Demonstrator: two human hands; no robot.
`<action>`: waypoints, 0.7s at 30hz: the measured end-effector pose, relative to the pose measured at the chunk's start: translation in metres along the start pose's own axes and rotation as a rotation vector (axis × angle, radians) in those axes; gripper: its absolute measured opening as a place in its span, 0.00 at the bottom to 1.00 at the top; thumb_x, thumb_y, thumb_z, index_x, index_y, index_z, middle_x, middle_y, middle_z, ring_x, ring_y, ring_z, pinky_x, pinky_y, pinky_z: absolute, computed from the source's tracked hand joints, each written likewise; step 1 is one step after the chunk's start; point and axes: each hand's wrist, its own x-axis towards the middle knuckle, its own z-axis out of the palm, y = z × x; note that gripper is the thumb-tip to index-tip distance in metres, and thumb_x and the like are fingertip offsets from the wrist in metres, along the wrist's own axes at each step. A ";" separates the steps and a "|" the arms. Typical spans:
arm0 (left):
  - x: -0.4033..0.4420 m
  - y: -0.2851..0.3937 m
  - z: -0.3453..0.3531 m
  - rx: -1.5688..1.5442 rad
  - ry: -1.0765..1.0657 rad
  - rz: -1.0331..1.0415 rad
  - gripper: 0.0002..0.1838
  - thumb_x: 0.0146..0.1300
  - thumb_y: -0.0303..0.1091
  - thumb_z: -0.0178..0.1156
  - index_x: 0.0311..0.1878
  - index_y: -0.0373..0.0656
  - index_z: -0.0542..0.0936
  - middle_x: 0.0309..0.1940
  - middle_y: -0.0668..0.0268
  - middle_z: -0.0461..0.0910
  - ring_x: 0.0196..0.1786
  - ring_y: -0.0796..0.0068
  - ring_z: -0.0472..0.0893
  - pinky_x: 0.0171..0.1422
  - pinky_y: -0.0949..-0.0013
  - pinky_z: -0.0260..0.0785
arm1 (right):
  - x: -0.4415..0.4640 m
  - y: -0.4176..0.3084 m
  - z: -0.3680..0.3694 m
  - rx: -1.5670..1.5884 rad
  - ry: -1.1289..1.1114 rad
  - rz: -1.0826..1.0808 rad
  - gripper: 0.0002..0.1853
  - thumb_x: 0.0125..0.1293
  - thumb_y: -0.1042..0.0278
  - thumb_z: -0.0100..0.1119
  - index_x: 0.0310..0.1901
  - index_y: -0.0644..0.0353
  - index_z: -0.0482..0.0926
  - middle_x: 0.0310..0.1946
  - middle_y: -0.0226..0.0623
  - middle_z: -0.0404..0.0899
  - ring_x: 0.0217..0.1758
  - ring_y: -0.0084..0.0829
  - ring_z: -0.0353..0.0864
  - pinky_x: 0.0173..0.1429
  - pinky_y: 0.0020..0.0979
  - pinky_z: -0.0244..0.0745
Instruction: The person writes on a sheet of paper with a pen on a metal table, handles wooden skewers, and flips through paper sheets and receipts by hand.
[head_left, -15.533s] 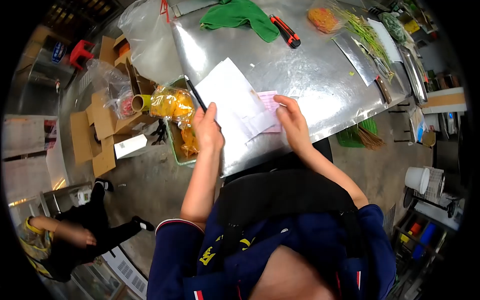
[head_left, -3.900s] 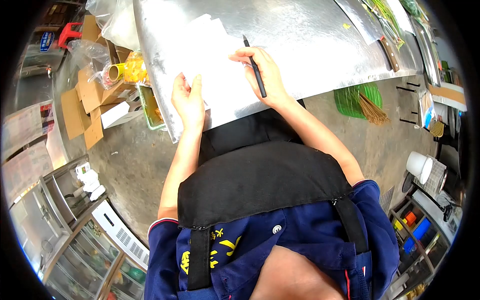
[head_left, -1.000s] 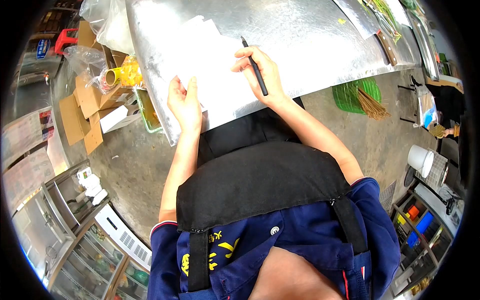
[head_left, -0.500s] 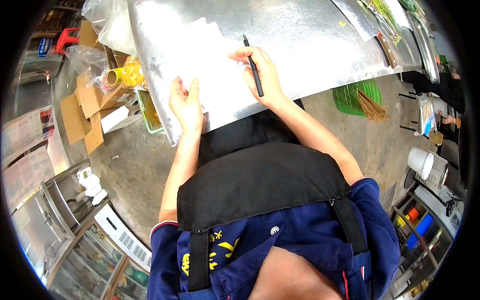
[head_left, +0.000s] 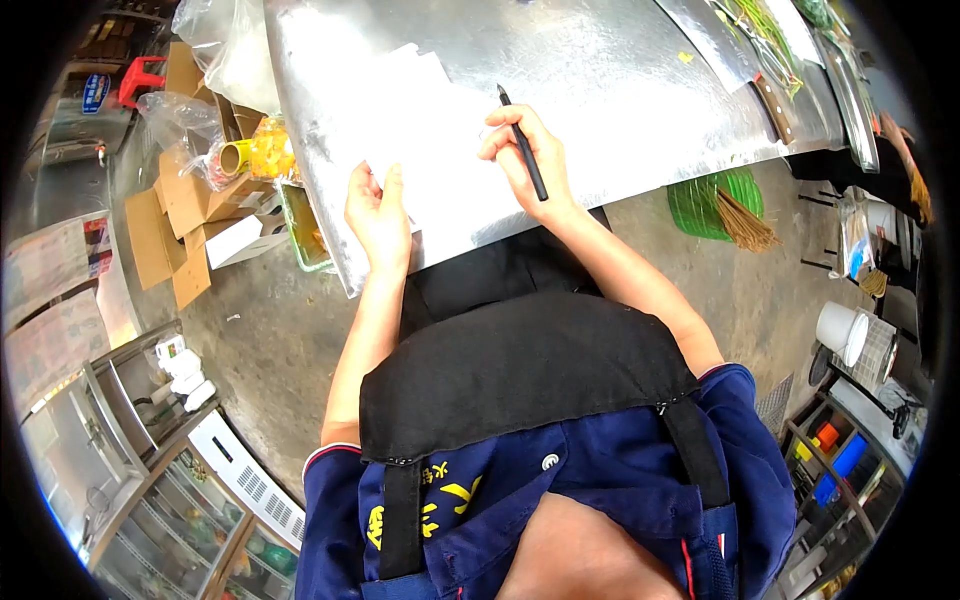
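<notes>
In the head view my right hand (head_left: 538,165) grips a black pen (head_left: 527,155), its tip pointing up and away from me over the metal table (head_left: 560,60). Glare washes out a white sheet of paper (head_left: 425,95) in front of me, so its edges and any writing are mostly lost. My left hand (head_left: 380,220) lies at the near left of the bright area, thumb and fingers apart, apparently resting by the paper; whether it touches the sheet I cannot tell.
A wooden-handled knife (head_left: 772,110) and green vegetable stalks (head_left: 765,40) lie at the table's right. Cardboard boxes (head_left: 185,215) stand on the left floor, a green basket (head_left: 700,205) with a straw broom (head_left: 745,220) beyond the front edge. Another person's arm (head_left: 900,155) shows far right.
My right hand and the pen have shifted slightly right and towards me. My left hand has barely moved. The person at far right has changed position.
</notes>
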 end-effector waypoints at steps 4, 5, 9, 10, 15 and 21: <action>0.002 0.001 0.002 0.023 0.006 0.007 0.16 0.67 0.24 0.57 0.54 0.23 0.70 0.42 0.59 0.81 0.44 0.79 0.79 0.50 0.76 0.70 | 0.002 0.002 0.002 0.008 0.029 -0.011 0.12 0.57 0.80 0.50 0.43 0.59 0.73 0.27 0.31 0.83 0.35 0.30 0.80 0.47 0.30 0.73; 0.002 0.001 0.002 0.013 0.011 0.015 0.16 0.67 0.24 0.56 0.54 0.24 0.70 0.41 0.59 0.81 0.43 0.80 0.79 0.50 0.76 0.70 | 0.002 0.003 0.003 0.026 0.034 -0.007 0.11 0.58 0.80 0.51 0.43 0.60 0.73 0.27 0.32 0.83 0.35 0.30 0.81 0.46 0.30 0.73; 0.001 0.003 0.000 0.081 -0.005 0.015 0.13 0.67 0.24 0.55 0.52 0.27 0.72 0.40 0.62 0.81 0.40 0.83 0.78 0.47 0.77 0.70 | 0.002 -0.003 0.001 0.033 0.046 -0.022 0.12 0.61 0.81 0.49 0.47 0.60 0.72 0.32 0.35 0.84 0.36 0.29 0.82 0.45 0.29 0.74; 0.001 0.003 0.000 0.055 -0.003 0.024 0.13 0.67 0.24 0.55 0.52 0.27 0.72 0.39 0.62 0.81 0.40 0.83 0.77 0.46 0.78 0.69 | 0.002 -0.004 0.001 0.037 0.054 -0.019 0.13 0.61 0.81 0.49 0.48 0.61 0.71 0.33 0.35 0.84 0.37 0.28 0.82 0.45 0.29 0.74; 0.001 -0.001 0.000 0.021 0.014 0.022 0.13 0.66 0.25 0.56 0.51 0.28 0.73 0.36 0.66 0.81 0.37 0.85 0.76 0.43 0.79 0.68 | 0.002 -0.008 -0.002 0.028 0.063 -0.034 0.14 0.63 0.81 0.48 0.50 0.61 0.71 0.34 0.35 0.85 0.38 0.25 0.80 0.47 0.26 0.73; 0.003 -0.005 -0.004 -0.044 0.002 0.000 0.13 0.66 0.25 0.56 0.52 0.29 0.73 0.37 0.66 0.81 0.37 0.84 0.77 0.42 0.79 0.68 | 0.002 0.003 0.000 0.022 0.119 -0.075 0.18 0.62 0.81 0.52 0.54 0.61 0.68 0.48 0.38 0.82 0.29 0.20 0.71 0.38 0.23 0.70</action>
